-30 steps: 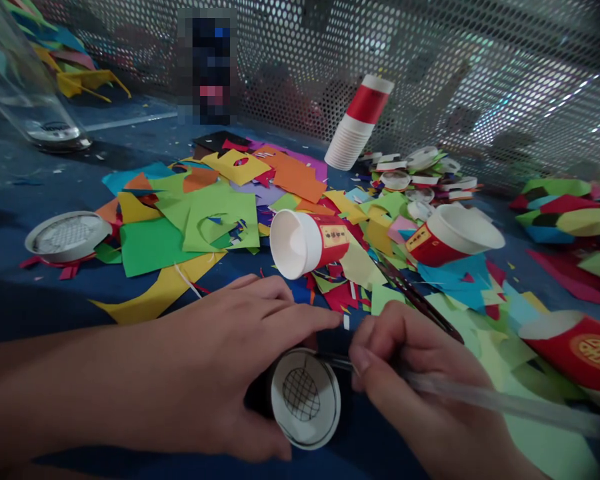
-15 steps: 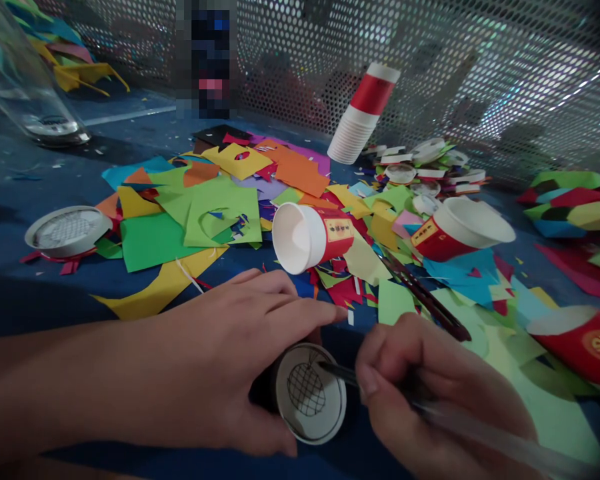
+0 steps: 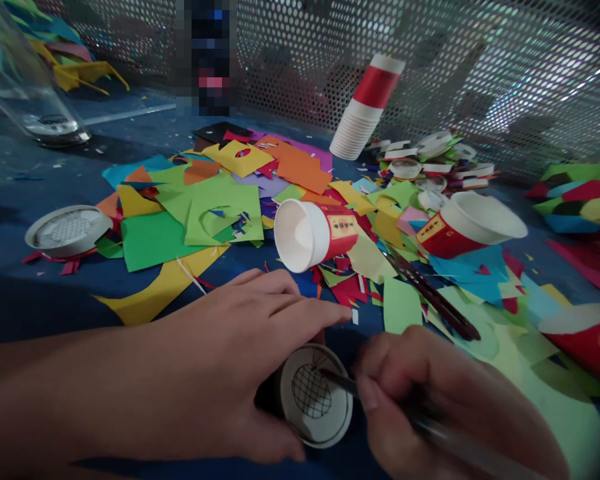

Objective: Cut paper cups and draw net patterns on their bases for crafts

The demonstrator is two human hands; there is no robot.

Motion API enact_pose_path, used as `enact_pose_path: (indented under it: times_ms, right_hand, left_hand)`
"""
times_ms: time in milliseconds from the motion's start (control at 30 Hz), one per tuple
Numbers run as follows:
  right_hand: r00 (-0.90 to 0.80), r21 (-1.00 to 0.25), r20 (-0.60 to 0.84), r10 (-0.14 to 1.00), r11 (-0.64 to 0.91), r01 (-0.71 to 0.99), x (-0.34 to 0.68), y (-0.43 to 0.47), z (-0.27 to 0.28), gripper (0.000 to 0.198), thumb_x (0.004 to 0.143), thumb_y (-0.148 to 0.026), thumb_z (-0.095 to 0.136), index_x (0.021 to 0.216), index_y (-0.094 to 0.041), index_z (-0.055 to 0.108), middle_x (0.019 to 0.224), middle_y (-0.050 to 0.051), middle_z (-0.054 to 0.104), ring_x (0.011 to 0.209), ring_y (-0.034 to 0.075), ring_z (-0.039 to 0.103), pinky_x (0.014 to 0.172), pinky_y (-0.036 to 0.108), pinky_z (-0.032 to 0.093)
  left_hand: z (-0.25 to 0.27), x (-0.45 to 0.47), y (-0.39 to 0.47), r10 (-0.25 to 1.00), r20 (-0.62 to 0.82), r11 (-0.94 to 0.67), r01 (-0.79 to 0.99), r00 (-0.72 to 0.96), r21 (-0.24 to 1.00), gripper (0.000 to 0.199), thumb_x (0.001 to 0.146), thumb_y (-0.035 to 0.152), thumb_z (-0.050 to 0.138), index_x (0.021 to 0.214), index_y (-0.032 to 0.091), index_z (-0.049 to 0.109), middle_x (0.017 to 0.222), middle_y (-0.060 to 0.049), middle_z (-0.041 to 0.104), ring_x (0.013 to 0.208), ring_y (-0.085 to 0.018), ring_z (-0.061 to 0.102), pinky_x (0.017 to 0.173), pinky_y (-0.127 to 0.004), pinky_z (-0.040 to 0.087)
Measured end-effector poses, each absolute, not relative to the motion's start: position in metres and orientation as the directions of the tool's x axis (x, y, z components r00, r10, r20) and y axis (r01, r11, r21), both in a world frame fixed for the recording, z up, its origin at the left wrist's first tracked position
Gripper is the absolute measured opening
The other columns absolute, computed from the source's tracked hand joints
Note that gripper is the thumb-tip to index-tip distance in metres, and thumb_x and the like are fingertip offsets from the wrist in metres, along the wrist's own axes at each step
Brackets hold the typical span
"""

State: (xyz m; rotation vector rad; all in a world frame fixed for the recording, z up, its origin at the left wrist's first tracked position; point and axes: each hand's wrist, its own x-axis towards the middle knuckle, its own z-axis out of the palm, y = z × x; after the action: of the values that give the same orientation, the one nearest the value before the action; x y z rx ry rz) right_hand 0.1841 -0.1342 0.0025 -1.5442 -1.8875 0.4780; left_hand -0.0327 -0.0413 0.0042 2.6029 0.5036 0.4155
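Observation:
My left hand curls around a small white paper cup bottom, thumb below and fingers above, its round face turned towards me. Crosshatched black lines on that face form an oval pineapple drawing with a few leaf strokes at the top. Pinched in my right hand is a black pen with a clear barrel. Its tip touches the face near the top of the drawing. Just beyond my left fingers lies a red and white paper cup on its side.
Coloured paper scraps spread across the blue table. Dark red scissors lie to the right, near another tilted cup. Stacked cups stand behind, before a perforated metal screen. A drawn cup bottom and glass bottle are left.
The pen tip has shifted slightly down the drawing, near the base of its leaf strokes. The cup bottom and my right hand sit slightly further right and lower in view.

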Motion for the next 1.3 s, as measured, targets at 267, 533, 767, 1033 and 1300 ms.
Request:
enact_pose_path:
  times_ms: [267,533,767,1033,1300]
  right_hand:
    - [-0.050,-0.730,0.283,0.958,0.249,0.637,0.181,-0.138,-0.002,0.021,0.091,-0.019,0.053,0.073,-0.029,0.054,0.068,-0.001,0.066,0.060,0.018,0.064,0.056,0.031,0.052]
    - [-0.102,-0.727,0.310,0.945,0.305,0.616,0.184,-0.135,-0.002,0.020,0.086,-0.011,0.054,0.076,-0.029,0.053,0.070,-0.002,0.066,0.069,0.018,0.071,0.066,0.029,0.062]
    - [-0.102,-0.675,0.332,0.938,0.312,0.669,0.183,-0.134,-0.001,0.019,0.086,-0.011,0.052,0.077,-0.028,0.050,0.070,-0.004,0.065,0.065,0.014,0.069,0.070,0.025,0.062]
    - [-0.148,-0.669,0.307,0.940,0.324,0.669,0.187,-0.138,-0.001,0.019,0.086,-0.011,0.052,0.080,-0.029,0.046,0.067,-0.005,0.062,0.063,0.013,0.068,0.052,0.020,0.054]
    - [-0.191,-0.609,0.293,0.937,0.337,0.718,0.185,-0.134,-0.001,0.018,0.086,-0.014,0.057,0.084,-0.029,0.047,0.070,-0.005,0.066,0.061,0.013,0.068,0.050,0.020,0.052]
  left_hand:
    - [0.005,-0.027,-0.046,0.473,0.179,-0.798,0.334,0.863,0.501,0.073,0.067,0.038,0.082,0.133,0.021,0.053,0.118,-0.008,0.070,0.111,-0.036,0.064,0.094,-0.054,0.055]
    - [-0.001,-0.029,-0.050,0.475,0.241,-0.833,0.344,0.846,0.433,0.070,0.072,0.040,0.079,0.132,0.022,0.047,0.121,-0.007,0.071,0.113,-0.034,0.063,0.092,-0.051,0.056]
    - [-0.003,-0.030,-0.051,0.464,0.285,-0.861,0.351,0.839,0.367,0.072,0.073,0.041,0.079,0.132,0.023,0.041,0.122,-0.005,0.071,0.115,-0.033,0.064,0.094,-0.051,0.055]
    - [-0.003,-0.029,-0.052,0.471,0.290,-0.860,0.361,0.833,0.360,0.070,0.072,0.042,0.078,0.130,0.024,0.042,0.119,-0.003,0.071,0.113,-0.031,0.064,0.088,-0.045,0.056]
    - [-0.002,-0.029,-0.052,0.466,0.297,-0.864,0.357,0.834,0.355,0.070,0.073,0.041,0.078,0.130,0.024,0.041,0.119,-0.002,0.071,0.113,-0.031,0.064,0.088,-0.048,0.056]
